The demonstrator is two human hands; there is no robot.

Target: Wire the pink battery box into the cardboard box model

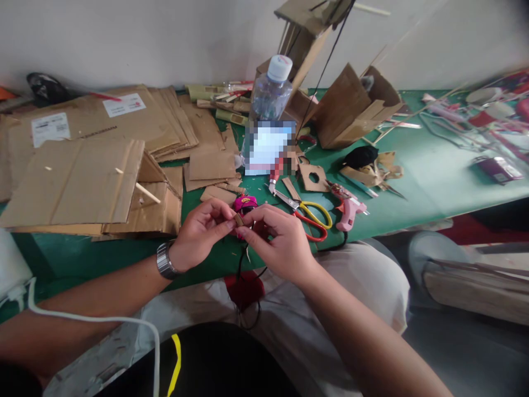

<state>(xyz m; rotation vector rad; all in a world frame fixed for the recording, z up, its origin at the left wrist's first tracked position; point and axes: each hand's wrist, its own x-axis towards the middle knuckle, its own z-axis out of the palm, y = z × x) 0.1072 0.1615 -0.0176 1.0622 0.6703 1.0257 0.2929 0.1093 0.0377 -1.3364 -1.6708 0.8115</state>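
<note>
A small brown piece of cardboard [238, 220] is pinched between my two hands, above the front edge of the green table. My left hand [206, 229], with a metal watch on its wrist, grips it from the left with thumb and fingertips. From the right, my right hand [279, 234] holds the same piece between thumb and index finger. Just behind my fingertips lies a pink and black object [245, 204], partly hidden by my hands. Scissors [308, 214] with yellow and red handles lie behind my right hand.
A cardboard box [155, 193] with a stick through its lid stands at left. A pink glue gun [346, 208] lies right of the scissors. Behind are a plastic bottle [270, 91], a blurred-out screen [268, 146] and an open cardboard box [343, 107]. A white cable [103, 318] crosses my left forearm.
</note>
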